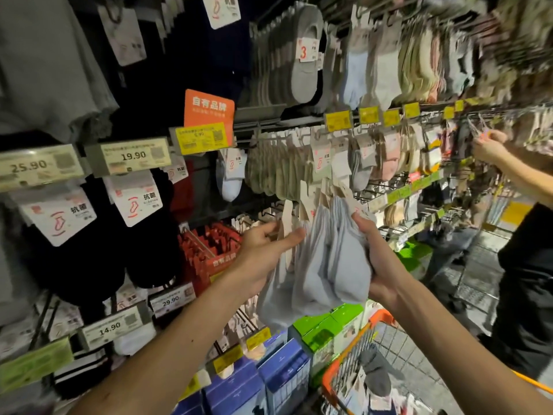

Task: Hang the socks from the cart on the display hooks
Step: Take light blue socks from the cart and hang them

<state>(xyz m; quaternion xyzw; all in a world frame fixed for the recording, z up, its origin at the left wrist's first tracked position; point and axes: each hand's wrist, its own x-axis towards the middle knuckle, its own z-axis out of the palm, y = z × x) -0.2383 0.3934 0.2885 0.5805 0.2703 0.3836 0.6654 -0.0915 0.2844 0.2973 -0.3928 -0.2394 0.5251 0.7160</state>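
Observation:
A thick bunch of light blue socks [323, 265] with beige card hangers hangs between my hands in front of the display wall. My right hand [374, 253] grips the bunch from the right side, fingers curled round it. My left hand [266, 244] pinches the beige card tops at the bunch's left. One light blue pair [230, 178] hangs on a display hook just above and left. The orange-rimmed wire cart [353, 363] stands at the bottom right with grey socks [375, 372] inside.
Rows of hooks [281, 139] full of grey, green and pastel socks fill the wall above. Black socks [89, 250] hang at the left, boxed goods [284, 381] sit below. Another person's hand [490, 145] reaches into the display at the right, beside a wire rack.

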